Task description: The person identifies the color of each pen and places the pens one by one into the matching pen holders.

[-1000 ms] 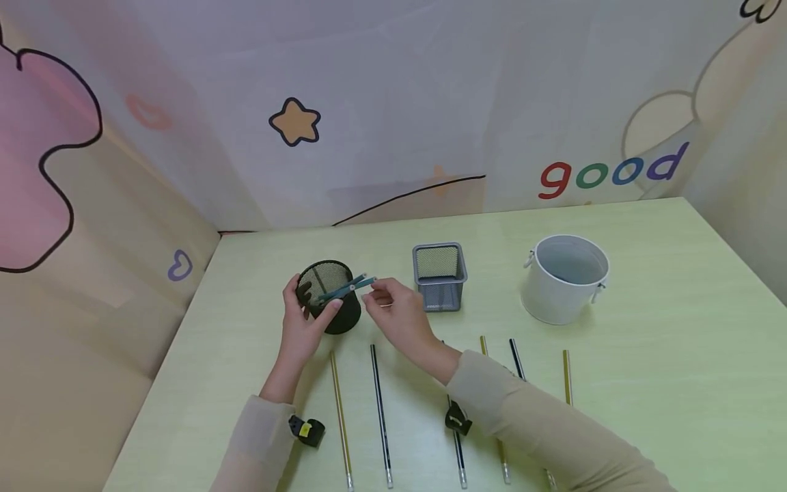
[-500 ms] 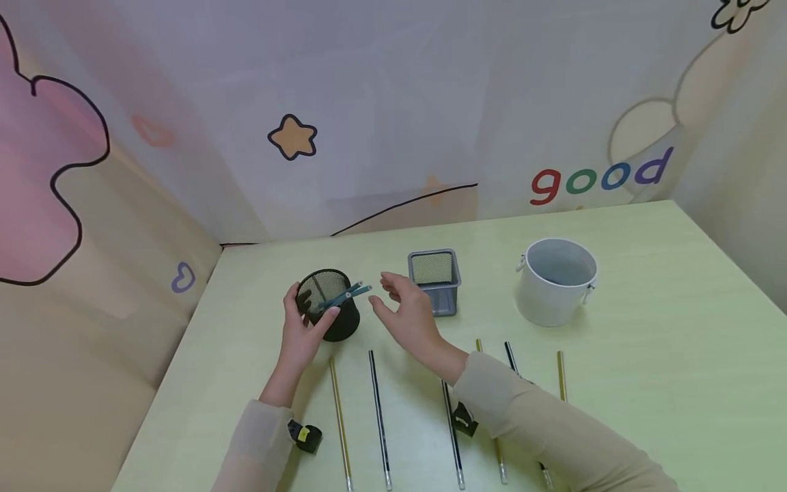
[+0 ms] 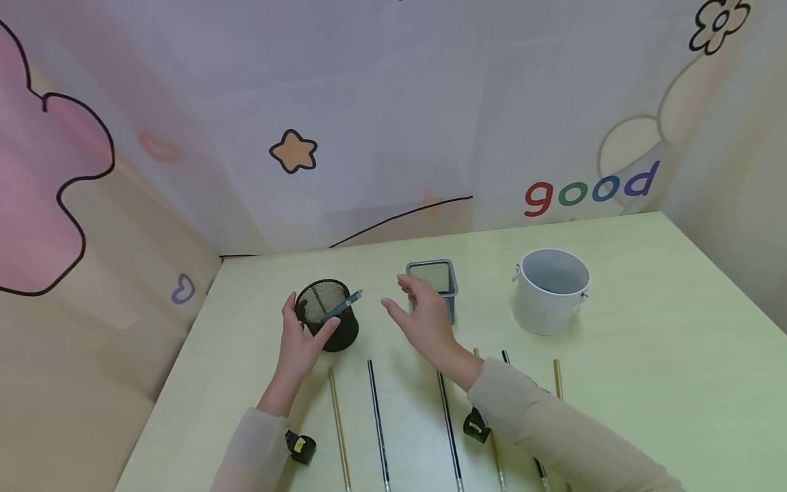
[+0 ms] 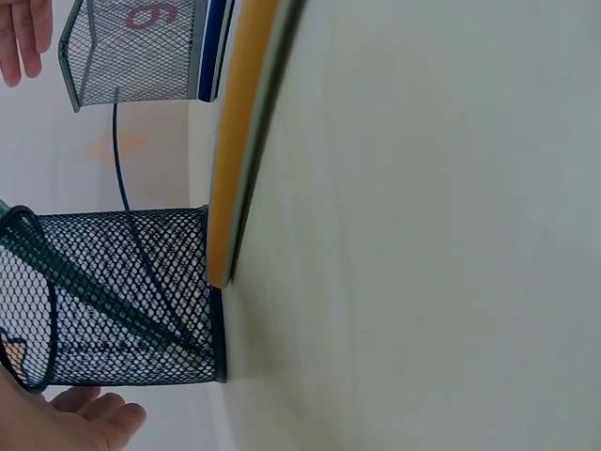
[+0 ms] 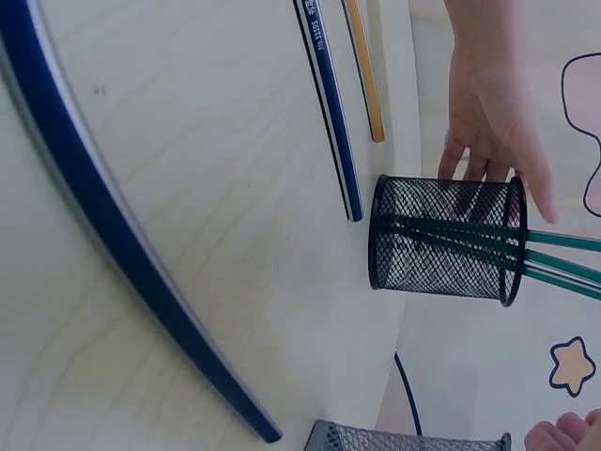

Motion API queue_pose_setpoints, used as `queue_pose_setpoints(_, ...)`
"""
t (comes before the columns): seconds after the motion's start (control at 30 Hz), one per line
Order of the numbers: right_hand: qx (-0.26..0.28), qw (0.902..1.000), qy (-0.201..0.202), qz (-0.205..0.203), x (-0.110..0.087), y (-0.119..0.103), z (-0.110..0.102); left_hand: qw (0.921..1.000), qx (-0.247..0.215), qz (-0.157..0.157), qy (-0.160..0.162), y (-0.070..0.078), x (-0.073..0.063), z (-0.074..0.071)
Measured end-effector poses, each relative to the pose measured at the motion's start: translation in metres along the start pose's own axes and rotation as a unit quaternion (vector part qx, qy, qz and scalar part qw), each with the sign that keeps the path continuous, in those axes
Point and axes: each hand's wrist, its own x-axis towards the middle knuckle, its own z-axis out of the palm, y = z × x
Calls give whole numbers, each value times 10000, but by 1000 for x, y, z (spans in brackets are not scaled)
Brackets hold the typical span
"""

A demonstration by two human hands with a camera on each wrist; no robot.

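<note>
My left hand [image 3: 298, 352] holds the round black mesh pencil cup [image 3: 344, 335] by its side, thumb at the front and fingers around the left. The cup stands upright on the table. Green pencils [image 5: 563, 258] lean inside it, their ends sticking out above the rim. To the right of the cup, apart from it, my right hand [image 3: 430, 328] hovers with fingers loosely extended and nothing in them. Behind that hand stands a square grey mesh holder [image 3: 433, 275], which it partly covers in the head view.
A white metal bucket [image 3: 547, 307] with small side handles stands at the right. Yellow pencils [image 3: 339, 430] and dark blue pencils [image 3: 379, 430] lie spaced in a row nearer the front, some partly under the right sleeve [image 3: 553, 424].
My right hand has drawn away from the green pencils' ends and moved right, fingers spreading. My left hand stays on the cup. The head view has tilted up slightly.
</note>
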Motion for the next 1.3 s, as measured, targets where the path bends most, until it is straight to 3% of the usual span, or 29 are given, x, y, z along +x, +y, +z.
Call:
queue_pose_setpoints(0.2, -487, 9987, 124, -102, -2, 4, -13, 9965, 748, 165, 341, 6, -13, 0)
queue_pose_setpoints(0.47, -645, 9973, 264, -214, -3, 6, -27, 9814, 1632, 609, 805, 18, -30, -5)
queue_pose_setpoints(0.67, -731, 9964, 335, -264, -1, 7, -37, 9691, 2187, 540, 1002, 31, -44, -4)
queue_pose_setpoints(1.03, -1263, 9903, 469, -335, 3, 11, -50, 9580, 2791, 180, 630, 54, -76, 2)
queue_pose_setpoints(1.3, -1332, 9881, 687, -344, 6, 18, -64, 9598, 2768, 374, 288, 63, -91, 11)
